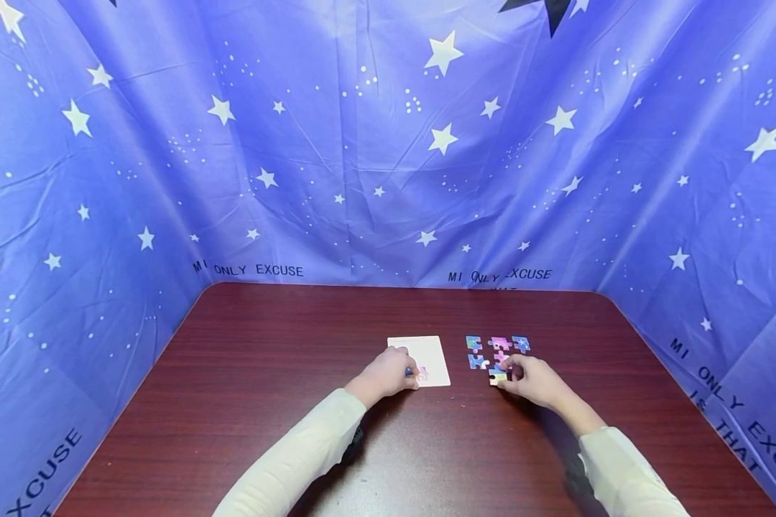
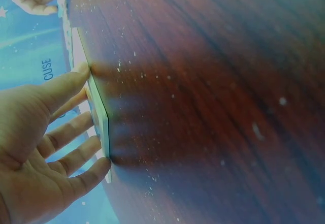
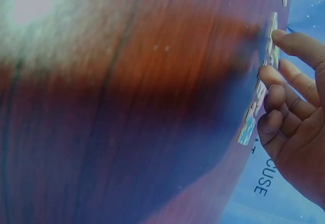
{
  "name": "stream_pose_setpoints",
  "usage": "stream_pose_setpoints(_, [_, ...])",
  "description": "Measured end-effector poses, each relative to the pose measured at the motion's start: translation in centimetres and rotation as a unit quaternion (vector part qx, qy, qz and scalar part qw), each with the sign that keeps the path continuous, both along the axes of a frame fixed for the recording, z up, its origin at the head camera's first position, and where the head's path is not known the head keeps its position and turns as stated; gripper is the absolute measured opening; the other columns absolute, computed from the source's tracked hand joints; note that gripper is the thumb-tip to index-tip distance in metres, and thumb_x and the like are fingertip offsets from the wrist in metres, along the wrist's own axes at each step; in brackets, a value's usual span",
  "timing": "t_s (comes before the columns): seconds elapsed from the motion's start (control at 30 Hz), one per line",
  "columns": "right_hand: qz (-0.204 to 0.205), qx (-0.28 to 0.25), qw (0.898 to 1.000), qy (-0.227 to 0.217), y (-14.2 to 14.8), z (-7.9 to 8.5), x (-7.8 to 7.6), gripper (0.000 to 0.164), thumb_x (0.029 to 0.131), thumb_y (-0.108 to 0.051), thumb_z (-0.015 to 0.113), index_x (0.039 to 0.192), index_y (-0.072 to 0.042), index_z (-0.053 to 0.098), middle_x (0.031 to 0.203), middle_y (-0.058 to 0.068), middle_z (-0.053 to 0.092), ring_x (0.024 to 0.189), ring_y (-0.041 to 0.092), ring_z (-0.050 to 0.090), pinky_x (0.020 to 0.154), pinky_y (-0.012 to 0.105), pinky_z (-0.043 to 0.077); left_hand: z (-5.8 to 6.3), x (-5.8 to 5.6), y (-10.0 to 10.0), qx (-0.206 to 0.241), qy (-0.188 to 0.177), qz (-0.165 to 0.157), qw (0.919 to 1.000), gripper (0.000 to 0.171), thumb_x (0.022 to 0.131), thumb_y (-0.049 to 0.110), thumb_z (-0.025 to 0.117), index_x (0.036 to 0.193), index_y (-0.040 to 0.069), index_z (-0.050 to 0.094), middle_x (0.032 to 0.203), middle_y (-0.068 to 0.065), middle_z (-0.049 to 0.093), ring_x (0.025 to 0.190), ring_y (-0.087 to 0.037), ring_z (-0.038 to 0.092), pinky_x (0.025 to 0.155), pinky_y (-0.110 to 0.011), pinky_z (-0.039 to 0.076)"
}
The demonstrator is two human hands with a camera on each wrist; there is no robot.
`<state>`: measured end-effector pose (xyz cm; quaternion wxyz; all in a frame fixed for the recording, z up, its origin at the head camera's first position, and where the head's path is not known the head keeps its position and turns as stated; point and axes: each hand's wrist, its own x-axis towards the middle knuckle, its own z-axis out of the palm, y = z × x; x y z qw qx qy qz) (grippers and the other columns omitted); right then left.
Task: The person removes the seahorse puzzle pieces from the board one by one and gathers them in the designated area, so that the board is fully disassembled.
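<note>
My left hand [image 1: 388,375] grips the near left corner of a white square board [image 1: 432,352]. In the left wrist view its thumb is at the board's near edge and the little finger at the left edge. A pink jigsaw piece [image 1: 423,375] lies on the board by the fingertips, with a bit of blue partly hidden beneath them. My right hand [image 1: 535,382] pinches a blue and yellow jigsaw piece [image 1: 495,378] between thumb and index finger, low at the tabletop. A pink piece [image 1: 501,356] just beyond is partly covered by the fingers.
More jigsaw pieces lie right of the board: a blue-green one [image 1: 473,344], a blue one [image 1: 475,361], a pink one [image 1: 501,344] and a blue star one [image 1: 521,343]. A blue star-patterned cloth [image 1: 388,158] encloses the dark red table [image 1: 284,345].
</note>
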<state>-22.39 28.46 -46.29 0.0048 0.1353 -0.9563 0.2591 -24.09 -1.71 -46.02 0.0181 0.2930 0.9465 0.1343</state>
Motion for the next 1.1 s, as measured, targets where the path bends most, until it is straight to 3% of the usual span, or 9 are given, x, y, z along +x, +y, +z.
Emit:
stream_pose_setpoints(0.57, [-0.015,0.003,1.0,-0.022,1.6,0.2,0.4,0.028,0.075,-0.019,0.075,0.097,-0.005,0.063,0.067,-0.002,0.05,0.056,0.007,0.042,0.054,0.022,0.036,0.2,0.1,0.0,0.004,0.005,-0.007,1.0,0.012,0.08,0.029,0.072,0.083,0.017,0.073,0.084,0.001,0.059,0.072,-0.009,0.045,0.068,-0.019,0.042])
stream_pose_setpoints(0.83, [-0.013,0.006,1.0,-0.019,2.3,0.4,0.8,0.028,0.075,-0.018,0.075,0.095,-0.004,0.063,0.067,-0.001,0.052,0.057,0.007,0.043,0.054,0.023,0.037,0.3,0.1,0.0,0.009,0.005,-0.006,0.9999,0.016,0.08,0.028,0.073,0.09,0.016,0.075,0.085,-0.001,0.061,0.076,-0.012,0.051,0.072,-0.021,0.045])
stream_pose_setpoints(1.1, [-0.01,0.005,1.0,-0.02,2.8,0.7,1.2,0.03,0.074,-0.018,0.075,0.098,-0.003,0.063,0.067,-0.001,0.052,0.057,0.007,0.042,0.053,0.023,0.036,0.0,0.1,0.0,0.005,0.011,-0.008,0.9999,0.014,0.079,0.028,0.073,0.088,0.017,0.075,0.084,0.001,0.059,0.073,-0.011,0.05,0.069,-0.02,0.044])
